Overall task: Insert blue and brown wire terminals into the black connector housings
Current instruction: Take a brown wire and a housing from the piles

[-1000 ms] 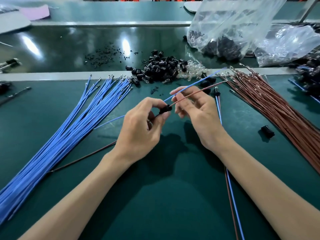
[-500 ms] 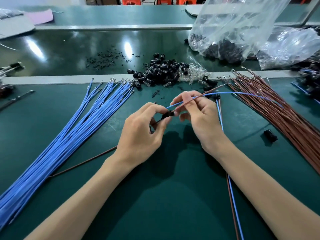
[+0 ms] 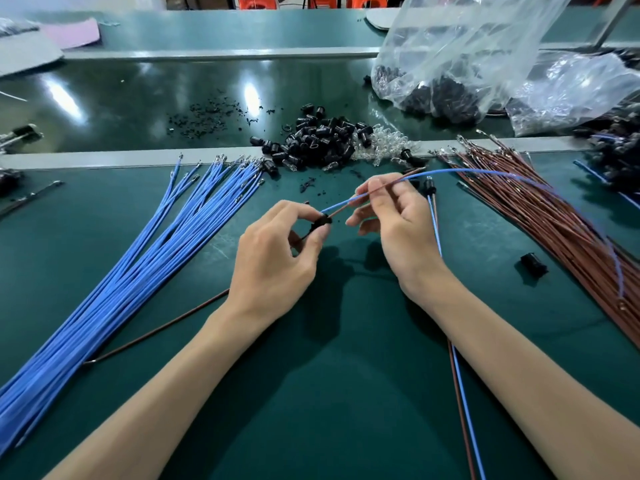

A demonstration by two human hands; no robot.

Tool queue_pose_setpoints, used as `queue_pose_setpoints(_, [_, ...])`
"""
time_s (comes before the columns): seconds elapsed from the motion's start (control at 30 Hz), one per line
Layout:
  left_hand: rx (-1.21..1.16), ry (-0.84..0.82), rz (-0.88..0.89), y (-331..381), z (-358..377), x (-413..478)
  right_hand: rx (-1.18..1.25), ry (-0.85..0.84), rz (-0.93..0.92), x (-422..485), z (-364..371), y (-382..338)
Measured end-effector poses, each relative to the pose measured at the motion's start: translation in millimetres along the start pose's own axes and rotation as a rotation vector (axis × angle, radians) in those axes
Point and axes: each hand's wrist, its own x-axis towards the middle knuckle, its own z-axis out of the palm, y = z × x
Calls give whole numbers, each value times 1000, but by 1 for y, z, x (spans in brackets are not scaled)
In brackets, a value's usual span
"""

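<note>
**Connector housing (image 3: 322,221) clamped in the left grip, wires pinched just beside it**

The black connector housing sits above the middle of the green bench (image 3: 311,393), held at the tips of the left hand (image 3: 273,258). The thumb and forefinger of that grip are closed on it from either side. A blue wire (image 3: 346,202) and a brown wire (image 3: 377,190) run up and to the right from the housing's right end. How deep their terminals sit inside cannot be told.

The right hand (image 3: 398,230) is close to the housing but not touching it. Its grip is together on both wires, pinching them between thumb and fingertips. Past that pinch the blue wire arcs away over the brown wire bundle (image 3: 554,220) on the right.

A blue wire bundle (image 3: 138,271) fans out on the left, with a single dark brown lead (image 3: 156,329) lying beside it. A heap of black housings (image 3: 318,140) lies beyond the hands, near a clear plastic bag (image 3: 450,64). One stray housing (image 3: 533,265) rests by the brown bundle.
</note>
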Motion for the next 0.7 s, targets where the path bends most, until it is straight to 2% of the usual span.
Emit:
queue_pose_setpoints(0.1, [-64, 67, -183, -4, -2, 2, 52, 77, 31, 2, -2, -2])
queue_pose_setpoints(0.17, [-85, 75, -233, -5, -1, 3, 80, 66, 1, 1, -2, -3])
queue_pose_setpoints(0.33, [-94, -17, -176, -3, 1, 3, 18, -7, -43, -1, -1, -3])
queue_pose_setpoints(0.57, [-140, -53, -161, -4, 1, 3, -81, 50, -110, 0, -4, -4])
queue_pose_setpoints(0.7, [-148, -64, -157, -5, 1, 4, -125, 12, -113, -1, -5, -5])
